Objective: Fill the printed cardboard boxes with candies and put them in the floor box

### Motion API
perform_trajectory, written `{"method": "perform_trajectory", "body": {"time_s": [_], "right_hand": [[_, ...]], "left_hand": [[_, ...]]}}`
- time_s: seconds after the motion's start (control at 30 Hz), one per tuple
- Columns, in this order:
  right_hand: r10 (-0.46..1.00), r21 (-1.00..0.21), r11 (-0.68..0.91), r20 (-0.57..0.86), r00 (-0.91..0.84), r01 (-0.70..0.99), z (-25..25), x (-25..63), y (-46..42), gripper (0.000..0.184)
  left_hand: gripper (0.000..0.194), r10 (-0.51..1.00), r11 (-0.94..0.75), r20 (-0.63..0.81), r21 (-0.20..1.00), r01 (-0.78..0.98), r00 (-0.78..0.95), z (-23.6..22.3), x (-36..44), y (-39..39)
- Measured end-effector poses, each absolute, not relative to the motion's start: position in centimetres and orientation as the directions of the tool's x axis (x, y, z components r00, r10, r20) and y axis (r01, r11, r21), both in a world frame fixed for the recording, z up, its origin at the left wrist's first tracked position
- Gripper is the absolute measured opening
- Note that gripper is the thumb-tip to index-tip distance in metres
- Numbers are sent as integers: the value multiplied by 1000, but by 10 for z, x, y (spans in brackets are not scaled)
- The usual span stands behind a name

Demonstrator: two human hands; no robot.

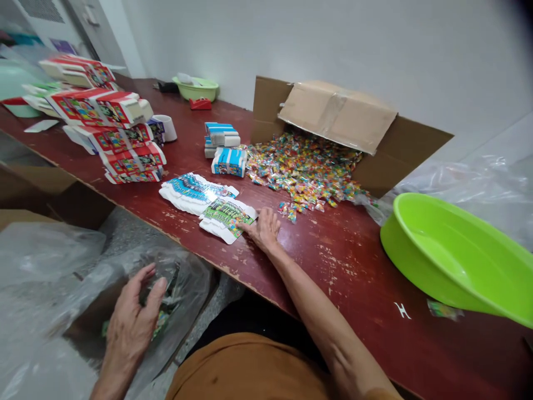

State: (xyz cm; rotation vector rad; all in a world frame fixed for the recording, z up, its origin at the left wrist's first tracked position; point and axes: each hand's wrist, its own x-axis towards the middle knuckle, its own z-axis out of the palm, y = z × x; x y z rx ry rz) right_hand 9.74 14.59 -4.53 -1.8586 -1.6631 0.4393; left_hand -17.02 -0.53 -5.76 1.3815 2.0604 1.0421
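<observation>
My left hand (pixel 132 316) is open, thumb and fingers apart, above a plastic-lined carton (pixel 89 328) on the floor that has green printed packets in it. Nothing shows between its fingers. On the table, my right hand (pixel 266 229) lies at the right edge of a few flat green candy boxes (pixel 229 216). Its thumb touches the top one and its other fingers, loosely bent, rest just past the edge. Beside these, a fanned row of flat blue candy boxes (pixel 191 191) overlaps to the left. Wrapped candies (pixel 303 172) lie heaped behind my right hand.
The candies spill from a tipped cardboard box (pixel 337 111) against the wall. Red box bundles (pixel 100 108) are stacked at left, with blue bundles (pixel 229 161) mid-table. A big lime-green basin (pixel 420 266) stands right. A light green basin (pixel 195 89) and red tape dispenser (pixel 200 104) sit behind.
</observation>
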Motion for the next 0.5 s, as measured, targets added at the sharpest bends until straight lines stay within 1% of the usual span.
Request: {"method": "perform_trajectory", "body": {"time_s": [0.07,0.13,0.2,0.3,0.33,0.37,0.4,0.43,0.5], "right_hand": [[957,-778,-22,166,239,628,-49,99,146,47],[956,-879,13,151,253,477,-50,106,145,31],[971,-918,44,133,201,395,-47,115,141,22],[981,-929,105,155,116,354,-40,130,127,21],[980,-927,121,168,106,355,-37,134,123,20],[978,-922,131,181,106,365,-36,137,119,19],[975,-914,136,191,111,382,-35,138,116,17],[973,-905,137,198,115,404,-35,139,113,16],[975,-889,131,197,107,439,-36,139,107,15]], "left_hand": [[63,916,125,139,793,596,-377,-54,-152,0],[59,921,18,224,794,607,-320,-46,-136,6],[56,921,-75,288,791,608,-261,-36,-124,13],[55,932,-164,316,804,572,-177,-28,-110,26],[57,930,-197,338,787,585,-143,-28,-103,32],[59,924,-232,370,747,623,-100,-31,-96,38],[61,912,-268,407,677,685,-45,-35,-87,44],[63,897,-301,442,576,760,21,-40,-78,50],[56,898,-323,412,369,871,158,-52,-62,58]]}}
